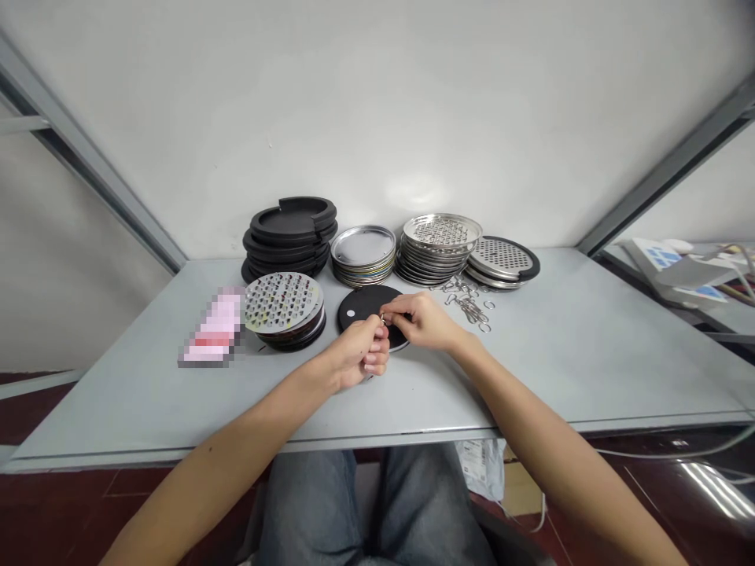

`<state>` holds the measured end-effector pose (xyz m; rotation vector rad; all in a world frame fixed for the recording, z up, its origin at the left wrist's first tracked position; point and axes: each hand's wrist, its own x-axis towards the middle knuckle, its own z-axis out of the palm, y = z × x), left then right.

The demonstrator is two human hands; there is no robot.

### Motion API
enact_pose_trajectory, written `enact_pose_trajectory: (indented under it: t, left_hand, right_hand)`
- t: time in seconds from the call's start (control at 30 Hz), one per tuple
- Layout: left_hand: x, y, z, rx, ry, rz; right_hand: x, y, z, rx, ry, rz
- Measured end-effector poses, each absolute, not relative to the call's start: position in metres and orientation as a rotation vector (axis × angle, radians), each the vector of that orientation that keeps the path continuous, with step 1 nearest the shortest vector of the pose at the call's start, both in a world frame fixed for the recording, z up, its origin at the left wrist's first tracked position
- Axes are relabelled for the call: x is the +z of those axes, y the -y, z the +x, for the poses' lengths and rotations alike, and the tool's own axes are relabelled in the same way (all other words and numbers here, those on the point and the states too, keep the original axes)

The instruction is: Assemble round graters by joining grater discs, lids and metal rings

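Note:
Over a round black disc (369,302) with a white dot, my two hands meet at a small shiny metal piece (383,319), perhaps a ring or clasp. My left hand (362,351) is closed, with thumb and forefinger pinching it and the other fingers curled. My right hand (420,318) pinches at the same piece from the right. Their fingers hide most of it. To the right lies a loose pile of metal clasps and rings (469,305). Left of my hands stands a stack of round plates topped by a perforated grater plate (283,301).
Along the wall stand black round rims (290,224), flat metal lids (363,245), perforated metal plates (442,230) and a black-rimmed perforated plate (501,258). A blurred pink object (213,326) lies at left. Slanted metal frame bars (672,157) flank the grey table (590,346).

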<state>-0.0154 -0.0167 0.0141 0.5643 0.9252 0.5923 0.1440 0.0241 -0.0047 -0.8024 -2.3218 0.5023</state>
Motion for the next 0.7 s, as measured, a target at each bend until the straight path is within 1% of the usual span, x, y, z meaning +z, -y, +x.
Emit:
enact_pose_trajectory:
  t: [0.3, 0.5, 0.6, 0.7]
  left_hand:
    - [0.023, 0.015, -0.017, 0.559, -0.987, 0.467]
    - [0.027, 0.010, -0.014, 0.530, -1.010, 0.412]
    - [0.028, 0.008, -0.011, 0.544, -0.988, 0.415]
    - [0.031, 0.009, -0.008, 0.563, -0.994, 0.474]
  right_hand:
    - [-0.004, -0.023, 0.141, 0.661, 2.318, -0.862]
    - [-0.009, -0.027, 0.143, 0.682, 2.323, -0.874]
    - [-0.009, -0.029, 0.145, 0.651, 2.300, -0.880]
    - [-0.004, -0.027, 0.148, 0.531, 2.290, -0.861]
